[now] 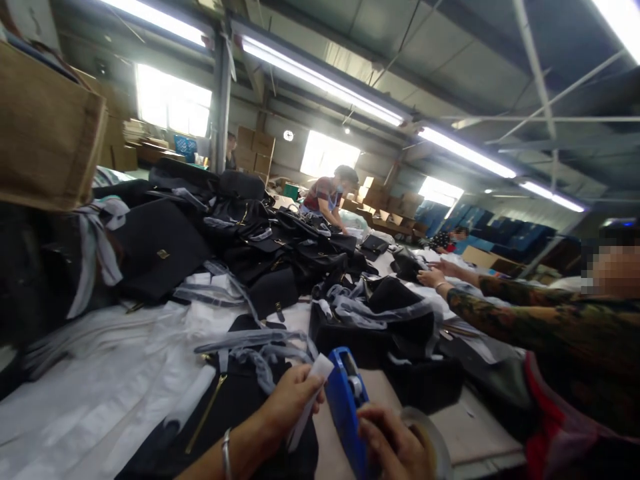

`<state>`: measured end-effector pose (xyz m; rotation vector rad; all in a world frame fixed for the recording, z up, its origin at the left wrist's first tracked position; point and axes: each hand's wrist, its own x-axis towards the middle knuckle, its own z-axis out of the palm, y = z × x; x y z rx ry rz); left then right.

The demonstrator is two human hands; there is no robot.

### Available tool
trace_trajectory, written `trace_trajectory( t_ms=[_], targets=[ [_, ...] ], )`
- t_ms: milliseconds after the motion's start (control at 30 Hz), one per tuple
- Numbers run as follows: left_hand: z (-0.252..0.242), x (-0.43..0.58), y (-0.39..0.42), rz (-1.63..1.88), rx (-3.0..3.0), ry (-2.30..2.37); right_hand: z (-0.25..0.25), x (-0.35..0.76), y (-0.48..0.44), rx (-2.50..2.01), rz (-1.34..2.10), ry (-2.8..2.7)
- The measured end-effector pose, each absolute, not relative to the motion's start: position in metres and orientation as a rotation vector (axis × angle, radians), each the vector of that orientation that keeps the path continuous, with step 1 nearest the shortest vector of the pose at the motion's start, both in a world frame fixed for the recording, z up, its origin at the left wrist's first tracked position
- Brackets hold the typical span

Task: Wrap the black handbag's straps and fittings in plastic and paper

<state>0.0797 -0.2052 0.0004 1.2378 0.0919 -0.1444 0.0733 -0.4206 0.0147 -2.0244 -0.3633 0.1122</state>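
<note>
My left hand (293, 403), with a bracelet on its wrist, is closed around a flat white strip (323, 368) that sticks up past the fingers. Beneath it lies a black bag (240, 400) with a gold zipper and a strap wrapped in translucent film (260, 343). Just right of the strip is a blue tape dispenser (345, 400). The curled fingers of my right hand (393, 440) meet the dispenser's near side; what they pinch is hidden. A roll of tape (427, 437) shows right beside this hand.
White wrapping sheets (125, 393) spread over the left side. Many black bags (280, 247) are heaped across the table. A co-worker's hands (437, 273) reach in from the right. Another person (327, 197) bends over the far side. A brown box (45, 127) juts in at upper left.
</note>
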Motion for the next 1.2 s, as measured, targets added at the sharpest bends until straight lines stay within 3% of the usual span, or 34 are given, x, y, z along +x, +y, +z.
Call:
trace_trajectory(
  t_ms=[233,667,967,1200],
  targets=[
    [-0.005,0.083,-0.207,-0.106,1.306,0.023,0.044,0.103,-0.359,-2.008,0.077,-0.630],
    [0.004,0.076,-0.208,-0.041,1.406,-0.029,0.052,0.119,-0.356,-2.069,0.089,-0.629],
    [-0.007,0.090,-0.197,-0.322,0.981,-0.128,-0.010,0.138,-0.348,-1.627,0.177,-0.594],
    [-0.012,0.089,-0.186,-0.448,0.689,0.084,-0.036,0.153,-0.336,-1.398,0.263,-0.608]
  ],
)
